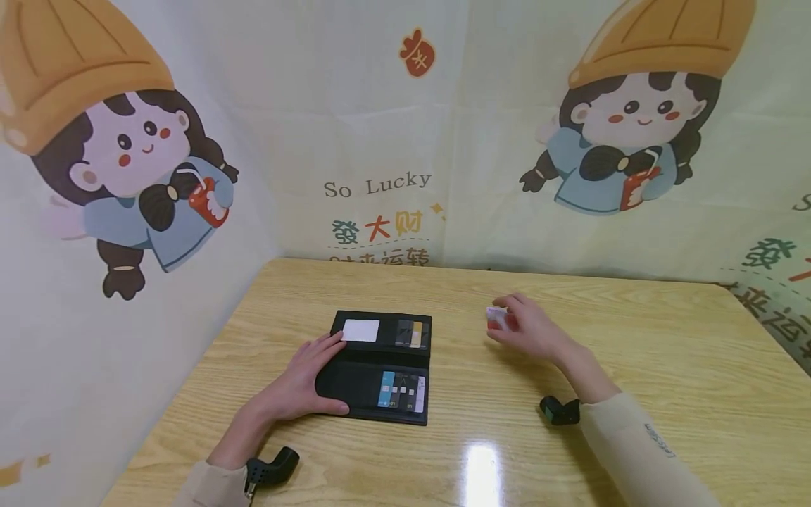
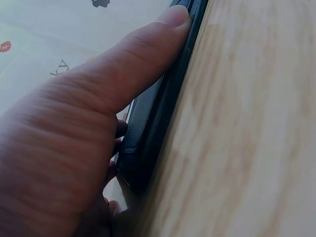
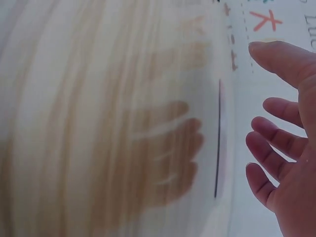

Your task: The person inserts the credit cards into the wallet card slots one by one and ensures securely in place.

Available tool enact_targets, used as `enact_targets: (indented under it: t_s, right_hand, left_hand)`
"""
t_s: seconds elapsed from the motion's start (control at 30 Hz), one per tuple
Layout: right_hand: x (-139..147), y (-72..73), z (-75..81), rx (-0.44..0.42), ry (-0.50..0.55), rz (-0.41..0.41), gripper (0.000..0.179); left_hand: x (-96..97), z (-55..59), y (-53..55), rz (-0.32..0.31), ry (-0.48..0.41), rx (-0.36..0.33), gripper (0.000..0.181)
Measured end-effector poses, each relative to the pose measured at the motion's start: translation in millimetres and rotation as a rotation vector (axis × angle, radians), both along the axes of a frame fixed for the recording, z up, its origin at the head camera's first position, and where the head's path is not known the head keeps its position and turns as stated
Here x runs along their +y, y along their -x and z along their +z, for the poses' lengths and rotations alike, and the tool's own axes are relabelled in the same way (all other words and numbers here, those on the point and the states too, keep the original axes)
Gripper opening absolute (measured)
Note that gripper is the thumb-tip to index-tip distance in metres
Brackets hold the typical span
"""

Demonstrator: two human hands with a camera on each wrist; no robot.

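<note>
A black wallet [image 1: 355,384] lies unfolded on the table, with a white card [image 1: 361,330] in its upper half and several overlapping cards in slots down its right side. My left hand [image 1: 303,380] rests across the wallet's left edge, fingers stretched along the upper half and thumb on the lower. In the left wrist view the straight thumb [image 2: 143,54] presses on the wallet's rim. Farther right, a small pink-and-white card [image 1: 494,319] shows beside my right hand [image 1: 524,327]. The right wrist view shows that hand's fingers spread apart, with the thin card edge [image 3: 218,143] away from the fingertips.
The wooden table [image 1: 481,394] meets a printed backdrop [image 1: 355,127] at its back edge. A black wrist camera [image 1: 274,466] sits on my left wrist, another camera [image 1: 560,410] on my right. Light glares off the table near the front.
</note>
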State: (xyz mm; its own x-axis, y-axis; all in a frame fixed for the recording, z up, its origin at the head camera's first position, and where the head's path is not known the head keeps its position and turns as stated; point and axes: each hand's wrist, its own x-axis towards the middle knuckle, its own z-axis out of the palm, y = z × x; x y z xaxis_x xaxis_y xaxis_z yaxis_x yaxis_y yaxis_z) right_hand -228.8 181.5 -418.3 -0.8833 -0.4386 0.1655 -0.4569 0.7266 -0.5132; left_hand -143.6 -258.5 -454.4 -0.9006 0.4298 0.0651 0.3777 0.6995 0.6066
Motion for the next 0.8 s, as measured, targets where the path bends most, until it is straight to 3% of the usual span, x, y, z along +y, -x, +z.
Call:
enact_targets:
  t_s: [0.2, 0.5, 0.8]
  right_hand:
    - [16, 1.9, -3.5, -0.081, 0.037, -0.040, 0.058]
    - [31, 10.1, -7.0, -0.023, 0.016, -0.059, 0.055]
    - [42, 17.3, -11.8, -0.084, 0.004, -0.087, 0.063]
  left_hand:
    - [-0.8, -1.1, 3.1, 0.007, 0.005, -0.001, 0.111]
    - [-2.1, -0.9, 7.0, 0.003, -0.006, -0.007, 0.111]
    - [-3.4, -0.8, 11.0, 0.000, -0.005, -0.007, 0.112]
